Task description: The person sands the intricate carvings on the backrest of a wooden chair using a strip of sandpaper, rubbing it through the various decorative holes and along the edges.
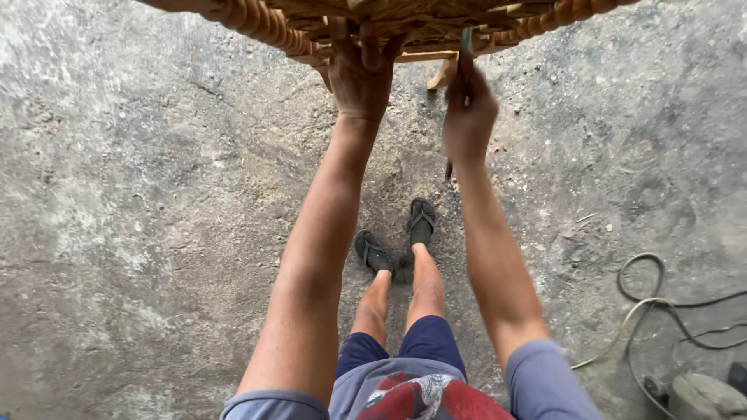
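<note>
Left hand (359,82) grips rattan frame (264,23) overhead; right hand (467,117) clenches thin tool (464,54) beside it.

Soft even daylight, faint shadows, no glare, sharp centre, wide-angle stretching at the edges

grey-blue short sleeves (545,381) | red-printed shirt front (424,397) | navy shorts (428,342) | black flip-flops (421,222) — bare forearms

Wicker chair frame (264,23): cane-wrapped wood, tan, ribbed, matt. Floor (140,218): rough, dusty grey concrete, gritty. Sandals (421,220): black, matt, rubbery. Cords (646,303): smooth plastic sheath. Shirt sleeve (545,381): soft grey cloth.
</note>
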